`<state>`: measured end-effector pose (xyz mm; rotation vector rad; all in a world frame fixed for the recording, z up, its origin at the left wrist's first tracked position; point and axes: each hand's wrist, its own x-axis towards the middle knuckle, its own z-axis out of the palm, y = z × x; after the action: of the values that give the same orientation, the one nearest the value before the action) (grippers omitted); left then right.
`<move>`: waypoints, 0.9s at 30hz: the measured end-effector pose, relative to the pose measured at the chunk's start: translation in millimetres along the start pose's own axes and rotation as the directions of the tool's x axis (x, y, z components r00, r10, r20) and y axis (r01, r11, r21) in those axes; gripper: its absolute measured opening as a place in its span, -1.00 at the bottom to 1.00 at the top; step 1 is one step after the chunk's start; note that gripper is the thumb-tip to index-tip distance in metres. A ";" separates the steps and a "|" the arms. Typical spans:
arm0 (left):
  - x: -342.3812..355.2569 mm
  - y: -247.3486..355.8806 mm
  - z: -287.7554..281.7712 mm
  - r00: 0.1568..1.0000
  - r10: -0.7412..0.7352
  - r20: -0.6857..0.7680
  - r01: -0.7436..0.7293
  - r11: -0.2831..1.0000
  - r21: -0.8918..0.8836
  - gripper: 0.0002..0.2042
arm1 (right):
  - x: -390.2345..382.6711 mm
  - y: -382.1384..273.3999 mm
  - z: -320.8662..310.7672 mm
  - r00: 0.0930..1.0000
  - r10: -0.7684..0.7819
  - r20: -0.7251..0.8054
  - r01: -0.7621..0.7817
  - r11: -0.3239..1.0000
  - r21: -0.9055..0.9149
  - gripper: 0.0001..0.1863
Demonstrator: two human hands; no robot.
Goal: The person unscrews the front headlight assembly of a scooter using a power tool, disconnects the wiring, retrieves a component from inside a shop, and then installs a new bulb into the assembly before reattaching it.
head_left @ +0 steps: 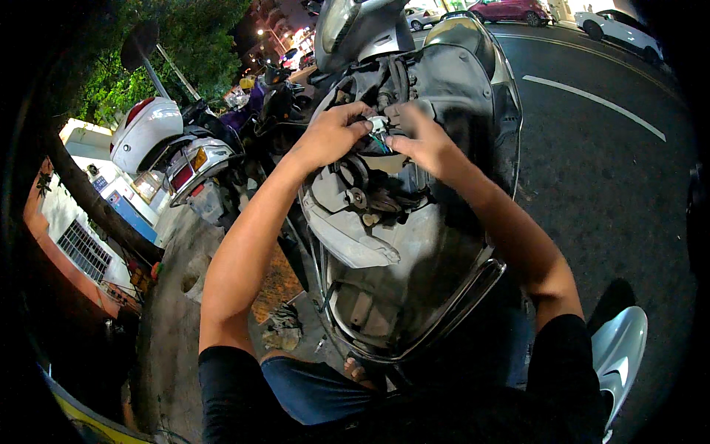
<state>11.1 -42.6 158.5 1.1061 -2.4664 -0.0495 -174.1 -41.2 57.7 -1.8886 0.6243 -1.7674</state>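
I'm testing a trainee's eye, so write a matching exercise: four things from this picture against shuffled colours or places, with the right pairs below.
1. Connector
2. Tree
3. Middle car at top
4. Left sleeve

a. magenta
b. black
c. between left hand and right hand
d. green, upper left

Pairs: 1-c, 2-d, 3-a, 4-b.

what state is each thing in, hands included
left hand: fingers closed on white connector
right hand: beside the connector, blurred, grip unclear
white connector: held, plugged or not unclear
thin wires: exposed below connector
near scooter: inner parts exposed
white top case: looks shut
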 end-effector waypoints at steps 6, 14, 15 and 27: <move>-5.8 -0.3 0.5 0.999 -0.033 0.023 0.034 0.996 -0.080 -0.85 | 5.4 13.3 3.8 0.961 0.034 0.275 -0.091 0.976 0.199 -0.54; -4.3 -1.9 2.2 0.999 -0.035 -0.008 0.034 0.996 -0.086 -0.87 | 2.2 26.9 22.9 0.998 0.050 0.043 -0.056 0.987 0.150 -0.66; -3.3 -1.6 2.9 0.999 -0.035 -0.007 0.034 0.996 -0.087 -0.87 | 2.5 28.4 23.2 0.998 0.051 0.043 -0.057 0.987 0.150 -0.66; -3.0 0.1 5.6 0.995 -0.037 -0.094 0.036 0.999 -0.018 -0.80 | 2.1 33.6 30.3 0.994 0.105 0.016 -0.103 0.919 0.381 -0.69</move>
<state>10.5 -41.1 152.4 1.1210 -2.3586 -0.0272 -143.9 -67.8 36.8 -1.5551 0.3414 -1.6824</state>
